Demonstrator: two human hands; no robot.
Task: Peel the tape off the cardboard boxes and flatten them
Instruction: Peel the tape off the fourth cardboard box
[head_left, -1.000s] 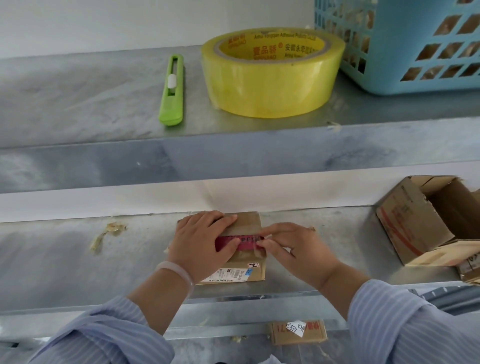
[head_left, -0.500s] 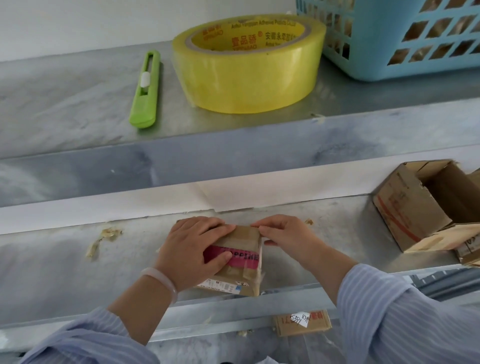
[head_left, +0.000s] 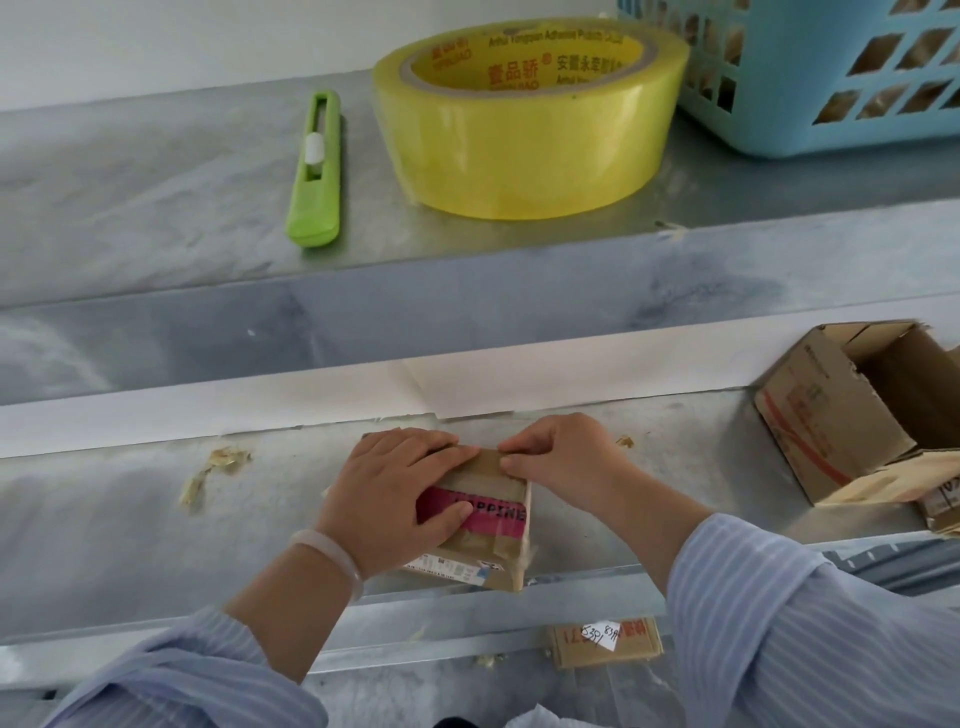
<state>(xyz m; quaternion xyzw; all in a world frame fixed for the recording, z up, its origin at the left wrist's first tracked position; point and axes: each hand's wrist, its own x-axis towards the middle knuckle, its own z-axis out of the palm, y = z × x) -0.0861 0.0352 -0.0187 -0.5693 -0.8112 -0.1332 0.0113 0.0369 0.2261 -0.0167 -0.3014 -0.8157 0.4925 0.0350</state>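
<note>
Cardboard box (head_left: 496, 545): small and closed up, at the front edge of the lower shelf (head_left: 130, 545), about midway along it.
Tape on it: a pink tape (head_left: 493, 514) band and brown tape (head_left: 488, 470) cross the top. I see both stuck down, so I judge the peel barely begun.
Left hand (head_left: 395, 493): laid flat over the top's left half, fingers straight and pressing, thumb on the pink band. It pins the box to the shelf.
Right hand (head_left: 566, 462): thumb and forefinger pinch at the far right corner of the top. I cannot tell whether they have a tape end or only card.
Open box (head_left: 831, 410): at the right end of the same shelf, flaps open, not flattened.
Scraps (head_left: 213, 470): bits of peeled tape toward the shelf's left end, so I take it some stripping is done.
Flat card (head_left: 605, 642): below the front edge lies a piece with a white label, perhaps a finished box.
Left to do: strip this box, flatten it, then flatten the open one.
Upper shelf (head_left: 156, 197): green cutter (head_left: 314, 171), yellow tape roll (head_left: 524, 150) and blue basket (head_left: 831, 78), all well apart from my hands.
</note>
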